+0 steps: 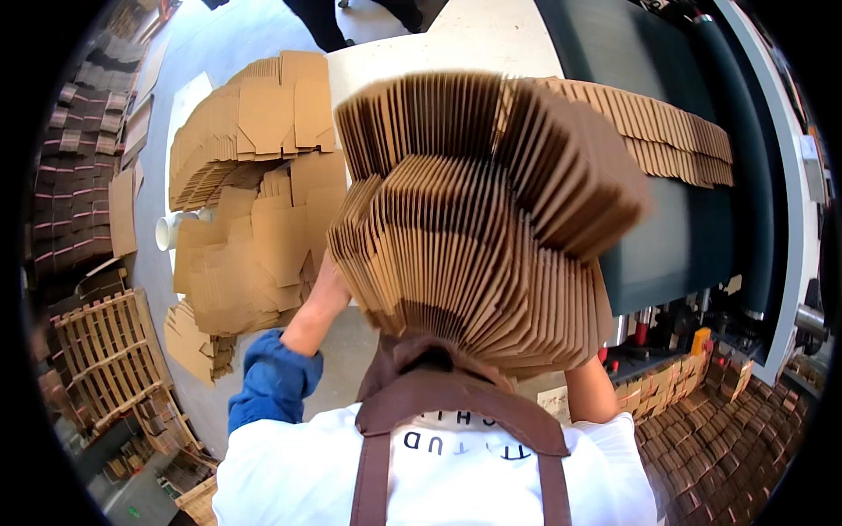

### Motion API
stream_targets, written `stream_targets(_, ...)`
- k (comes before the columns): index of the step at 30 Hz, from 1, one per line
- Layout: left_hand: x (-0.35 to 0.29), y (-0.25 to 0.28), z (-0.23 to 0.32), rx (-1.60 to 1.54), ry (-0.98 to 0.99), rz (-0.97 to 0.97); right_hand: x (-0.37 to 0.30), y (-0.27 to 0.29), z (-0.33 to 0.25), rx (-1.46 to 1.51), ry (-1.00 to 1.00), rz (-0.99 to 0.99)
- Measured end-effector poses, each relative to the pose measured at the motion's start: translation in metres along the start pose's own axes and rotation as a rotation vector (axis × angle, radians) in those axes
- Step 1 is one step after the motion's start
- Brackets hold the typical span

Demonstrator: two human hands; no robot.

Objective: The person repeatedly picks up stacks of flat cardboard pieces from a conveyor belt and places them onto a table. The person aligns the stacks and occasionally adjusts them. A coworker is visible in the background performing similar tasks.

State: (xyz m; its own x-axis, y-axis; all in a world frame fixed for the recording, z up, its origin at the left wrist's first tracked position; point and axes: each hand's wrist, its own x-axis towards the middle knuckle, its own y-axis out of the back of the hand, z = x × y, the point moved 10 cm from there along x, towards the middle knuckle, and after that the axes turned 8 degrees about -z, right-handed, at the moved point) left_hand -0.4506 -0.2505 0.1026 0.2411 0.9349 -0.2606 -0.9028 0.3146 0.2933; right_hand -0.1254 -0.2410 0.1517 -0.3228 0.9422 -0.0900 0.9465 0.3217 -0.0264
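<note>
A thick stack of flat brown cardboard box blanks (pixel 465 254) is held up in front of my chest, its edges fanned out toward me. My left hand (pixel 331 285) grips its left side, with the fingers hidden behind the cardboard. At the lower right, my right forearm (pixel 592 393) reaches to the stack's other side; the stack covers that hand. The right upper part of the stack looks blurred and splayed apart from the rest.
More blanks lie in overlapping piles (pixel 263 114) on the white table (pixel 386 57) to the left. A row of blanks (pixel 675 131) rests on the dark green conveyor belt (pixel 667 237). A wooden pallet (pixel 110 346) and bundled cardboard (pixel 728 447) are lower down. A person's legs (pixel 320 22) show at the top.
</note>
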Motion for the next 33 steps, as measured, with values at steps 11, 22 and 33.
stream_targets(11, -0.018, -0.027, -0.041, -0.410, 0.351, -0.163, -0.025, -0.003, 0.094, 0.221, -0.577, -0.059)
stream_targets(22, -0.015, -0.044, -0.028, -0.322, 0.002, -0.262, -0.033, -0.040, 0.105, 0.061, -0.390, -0.116)
stream_targets(33, 0.042, 0.055, 0.037, -0.611, 0.058, -0.073, 0.101, -0.048, 0.063, 0.264, -0.309, -0.240)
